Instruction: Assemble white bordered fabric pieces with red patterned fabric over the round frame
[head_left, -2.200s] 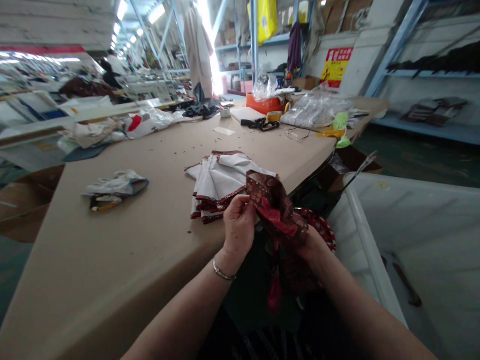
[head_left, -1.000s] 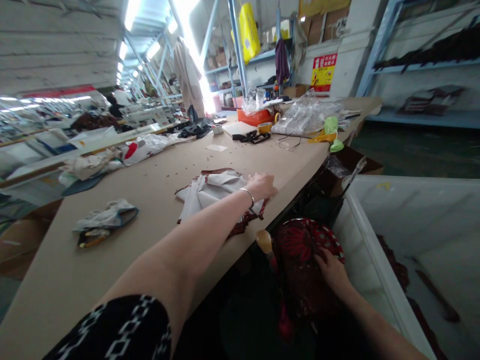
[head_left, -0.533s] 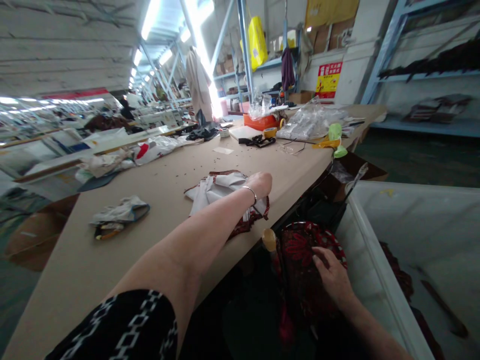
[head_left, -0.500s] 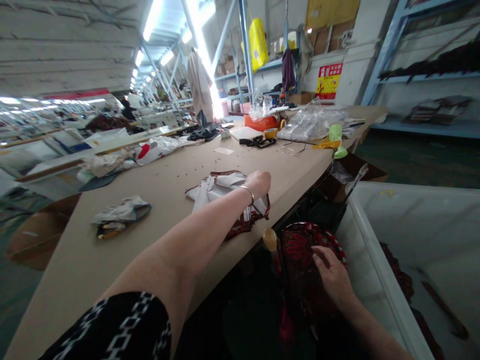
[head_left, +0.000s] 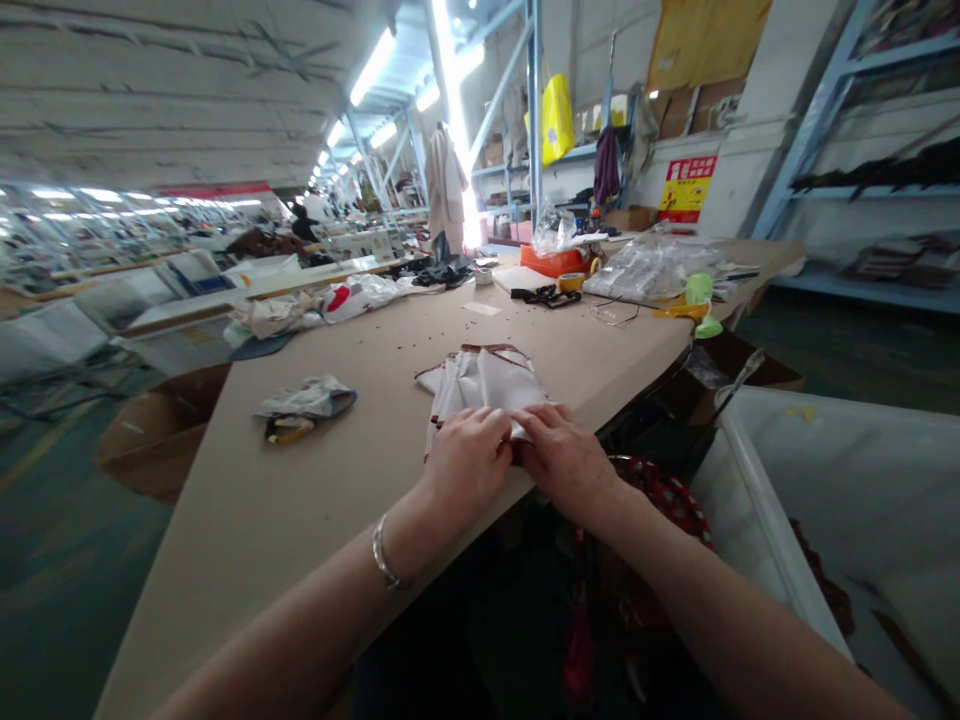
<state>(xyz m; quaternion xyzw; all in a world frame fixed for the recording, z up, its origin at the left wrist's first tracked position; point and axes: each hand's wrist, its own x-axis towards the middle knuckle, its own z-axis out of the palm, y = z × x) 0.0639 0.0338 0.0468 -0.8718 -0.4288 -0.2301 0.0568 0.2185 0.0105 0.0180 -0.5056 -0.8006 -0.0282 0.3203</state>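
A white piece of fabric with dark red edging (head_left: 487, 380) lies bunched near the front edge of the table. My left hand (head_left: 469, 455) and my right hand (head_left: 566, 460) meet at its near side, fingers curled and closed on the cloth. The thumbs sit close together, and part of the near edge is hidden under the hands. Below my right forearm, beside the table, a dark red patterned item (head_left: 667, 500) is partly covered by the arm.
A small grey-white cloth bundle (head_left: 306, 405) lies on the table (head_left: 360, 480) to the left. Plastic bags (head_left: 652, 265), an orange tray (head_left: 555, 260) and tape (head_left: 571, 282) sit farther back. On the right stands a white bin (head_left: 772, 530); a cardboard box (head_left: 161, 430) is at left.
My right hand has come up from the dark red item to the white fabric. My left hand has drawn back to the fabric's near edge, beside the right. The view has shifted slightly.
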